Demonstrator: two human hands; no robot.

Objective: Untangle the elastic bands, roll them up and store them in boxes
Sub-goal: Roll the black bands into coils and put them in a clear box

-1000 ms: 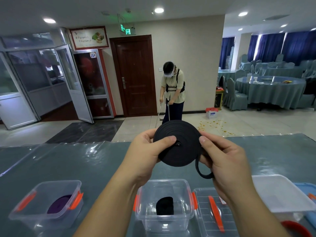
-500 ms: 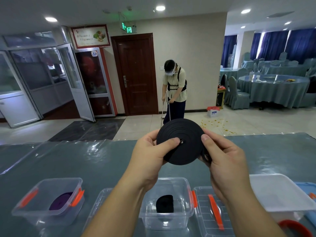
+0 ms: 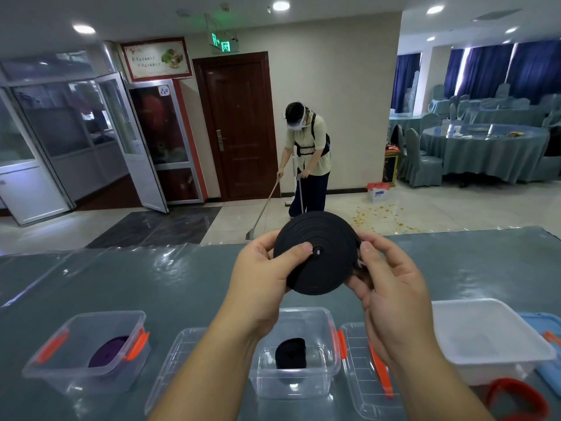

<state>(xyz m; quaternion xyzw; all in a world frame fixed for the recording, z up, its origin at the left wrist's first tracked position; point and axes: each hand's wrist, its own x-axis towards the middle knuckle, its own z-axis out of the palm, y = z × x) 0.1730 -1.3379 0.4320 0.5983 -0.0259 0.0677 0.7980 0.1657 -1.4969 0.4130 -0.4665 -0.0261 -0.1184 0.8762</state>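
A flat black roll of elastic band (image 3: 318,238) is held up above the table, its coiled face towards me. My left hand (image 3: 261,275) grips its left side, thumb pressed near the centre. My right hand (image 3: 391,287) pinches the roll's right edge where the band's end lies. Below the roll stands a clear box (image 3: 331,372) with orange latches, holding a small black roll (image 3: 290,352). At the left, another clear box (image 3: 133,317) holds a purple roll (image 3: 106,355).
Two clear lids (image 3: 170,363) (image 3: 361,387) lie flat beside the middle box. A white tub (image 3: 485,338) stands at the right, a red band (image 3: 516,396) in front of it. A person sweeps the floor beyond the grey-green table (image 3: 121,278).
The loose loop that hung below the roll a second ago has been wound in; the band's end now lies against the roll's right edge under my right fingers.
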